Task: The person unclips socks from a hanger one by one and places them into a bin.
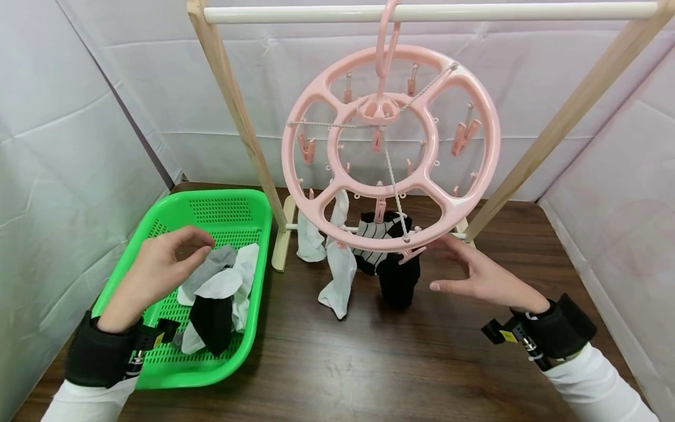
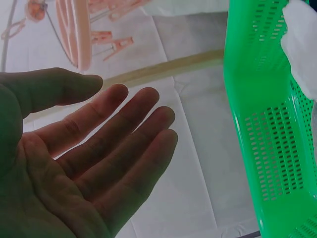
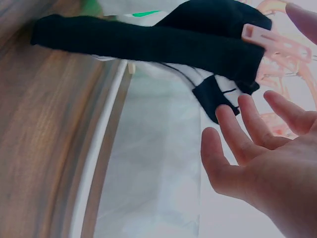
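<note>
My left hand (image 1: 163, 266) hovers over the green basket (image 1: 205, 376), fingers relaxed and holding nothing; in the left wrist view its palm (image 2: 54, 183) is bare. Inside the basket lie grey, white and black cloth pieces, among them a black one (image 1: 212, 322). Just right of a hanging black sock (image 1: 399, 284), my right hand (image 1: 474, 272) has its fingers spread and grips nothing. In the right wrist view a pink clothespin (image 3: 277, 42) clasps that black sock (image 3: 143, 42). Beside it hang a striped black-and-white sock (image 1: 371, 231) and white socks (image 1: 341, 272).
A round pink drying hanger (image 1: 487, 152) hooks over a white bar (image 1: 295, 14) on a wooden frame (image 1: 569, 117). Several clothespins (image 1: 464, 138) dangle from it without laundry. Below is a dark wooden tabletop (image 1: 337, 375), with white sheeting (image 1: 622, 205) around it.
</note>
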`<state>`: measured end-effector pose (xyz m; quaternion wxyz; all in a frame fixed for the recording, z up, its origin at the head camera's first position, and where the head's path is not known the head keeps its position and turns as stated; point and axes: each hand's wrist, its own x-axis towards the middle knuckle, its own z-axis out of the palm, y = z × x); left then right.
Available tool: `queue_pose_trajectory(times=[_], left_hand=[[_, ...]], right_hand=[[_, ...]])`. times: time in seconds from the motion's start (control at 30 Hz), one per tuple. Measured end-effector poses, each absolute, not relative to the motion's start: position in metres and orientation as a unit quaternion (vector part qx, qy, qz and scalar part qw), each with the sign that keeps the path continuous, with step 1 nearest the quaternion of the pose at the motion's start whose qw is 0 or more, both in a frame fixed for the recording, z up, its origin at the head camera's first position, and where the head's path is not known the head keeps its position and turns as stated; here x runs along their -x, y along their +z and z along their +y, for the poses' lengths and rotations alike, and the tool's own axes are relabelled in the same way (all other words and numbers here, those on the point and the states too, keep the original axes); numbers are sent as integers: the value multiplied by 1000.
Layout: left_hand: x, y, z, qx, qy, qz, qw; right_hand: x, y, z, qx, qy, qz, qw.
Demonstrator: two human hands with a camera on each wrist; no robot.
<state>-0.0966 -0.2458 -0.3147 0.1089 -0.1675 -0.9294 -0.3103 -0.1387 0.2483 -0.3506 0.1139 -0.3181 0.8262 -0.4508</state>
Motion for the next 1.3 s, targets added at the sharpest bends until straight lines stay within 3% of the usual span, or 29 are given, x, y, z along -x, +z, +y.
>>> queue_pose_trajectory(times=[0.27,0.83,1.3], left_hand=[[98,-319,-235,196,-325,-920,94],[85,-325,-193,245,-335,-901,129],[80,-332,-159,252,-361,-893,89]], right_hand=[[138,-337,234,318,-459,823,102],[137,-334,222,337,-494,798,74],[135,-338,229,354,-510,782,60]])
